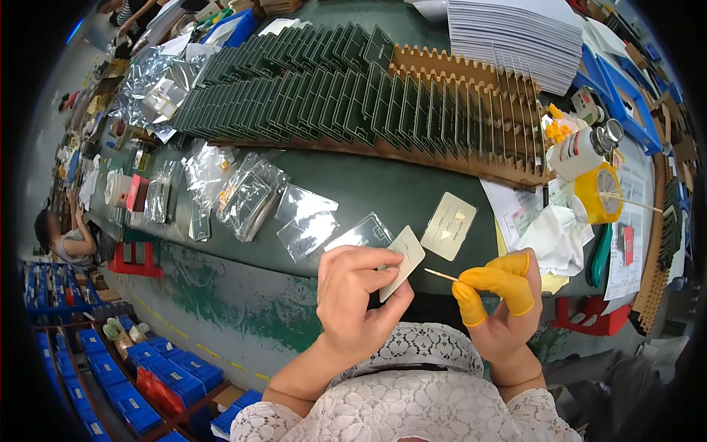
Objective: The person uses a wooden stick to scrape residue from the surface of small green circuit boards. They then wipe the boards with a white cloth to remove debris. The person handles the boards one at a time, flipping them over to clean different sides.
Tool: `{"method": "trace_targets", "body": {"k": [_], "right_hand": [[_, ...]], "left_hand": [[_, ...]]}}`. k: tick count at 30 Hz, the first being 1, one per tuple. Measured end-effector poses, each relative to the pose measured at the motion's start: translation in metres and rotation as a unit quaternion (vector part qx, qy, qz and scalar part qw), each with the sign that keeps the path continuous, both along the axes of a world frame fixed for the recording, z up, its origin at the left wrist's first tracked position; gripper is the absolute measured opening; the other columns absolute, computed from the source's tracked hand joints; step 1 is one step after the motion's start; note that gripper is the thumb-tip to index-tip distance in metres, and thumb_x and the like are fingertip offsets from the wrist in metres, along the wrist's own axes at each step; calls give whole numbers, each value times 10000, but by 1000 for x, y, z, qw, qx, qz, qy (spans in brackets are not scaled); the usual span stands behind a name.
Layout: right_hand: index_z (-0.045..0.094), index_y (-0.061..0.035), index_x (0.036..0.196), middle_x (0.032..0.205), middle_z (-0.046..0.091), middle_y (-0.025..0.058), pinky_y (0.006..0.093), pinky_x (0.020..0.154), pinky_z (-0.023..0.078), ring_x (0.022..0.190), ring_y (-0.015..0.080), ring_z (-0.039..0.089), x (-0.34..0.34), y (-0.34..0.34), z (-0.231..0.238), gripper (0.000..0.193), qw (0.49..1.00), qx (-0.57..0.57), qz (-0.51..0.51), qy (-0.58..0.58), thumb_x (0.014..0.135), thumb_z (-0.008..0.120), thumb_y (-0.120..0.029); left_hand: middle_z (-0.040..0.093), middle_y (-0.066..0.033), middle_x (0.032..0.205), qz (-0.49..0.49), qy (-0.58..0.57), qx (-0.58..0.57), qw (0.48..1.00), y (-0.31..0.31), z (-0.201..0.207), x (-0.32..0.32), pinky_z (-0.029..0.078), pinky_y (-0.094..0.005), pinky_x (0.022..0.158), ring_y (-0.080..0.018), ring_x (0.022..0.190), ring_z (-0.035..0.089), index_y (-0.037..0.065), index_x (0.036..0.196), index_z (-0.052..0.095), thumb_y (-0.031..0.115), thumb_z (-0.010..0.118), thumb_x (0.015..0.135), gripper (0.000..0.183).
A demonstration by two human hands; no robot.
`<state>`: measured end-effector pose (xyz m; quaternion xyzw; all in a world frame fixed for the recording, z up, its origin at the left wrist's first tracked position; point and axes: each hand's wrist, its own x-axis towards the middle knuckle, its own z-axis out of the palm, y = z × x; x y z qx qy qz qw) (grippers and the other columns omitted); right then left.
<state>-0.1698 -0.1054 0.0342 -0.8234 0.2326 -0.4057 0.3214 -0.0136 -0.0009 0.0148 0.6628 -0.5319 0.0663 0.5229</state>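
Note:
Between the thumb and fingers of my left hand is a thin cream-coloured rectangular panel, tilted up over the table's near edge. My right hand wears yellow finger covers and pinches a thin wooden stick. The stick points left toward the held panel, with a gap between them. A second cream panel lies flat on the green table, just beyond my hands. Clear plastic-wrapped panels rest left of it, partly behind my left hand.
Long slotted racks hold several dark green panels upright across the back. At right stand a bottle, a yellow tape roll with sticks in it, and a white cloth. Bagged panels lie left; blue bins sit lower left.

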Motion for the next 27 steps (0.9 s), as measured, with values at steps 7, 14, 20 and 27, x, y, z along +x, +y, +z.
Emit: {"method": "trace_targets", "body": {"k": [7,14,20,27], "right_hand": [[697,-83,967,832,604,52,330,637,379,733,222,514,1,-1,-1,297,1000,-6,-11,4,710,845,-58],[696,-93,975,833,615,43,336,654,376,730,219,513,1,-4,-1,300,1000,-18,-12,5,715,842,-61],[693,-97,977,832,614,39,337,653,374,726,219,510,3,-4,-1,302,1000,-18,-11,11,716,840,-61],[695,-98,976,822,601,36,337,636,372,717,218,505,5,-3,-3,307,1000,-20,-11,10,711,845,-66]], "left_hand": [[702,-86,956,7,-34,-3,999,-3,0,-1,487,-390,787,-253,799,639,43,910,581,-82,780,620,373],[701,-88,957,5,-33,1,999,-4,-1,-2,491,-394,791,-252,798,640,39,907,583,-84,780,619,370],[700,-92,957,5,-41,4,999,-4,-1,0,494,-396,793,-253,791,642,37,906,584,-86,782,610,376],[699,-93,958,5,-41,1,999,-3,-2,1,492,-396,796,-253,794,642,36,917,584,-86,782,607,388]]}}
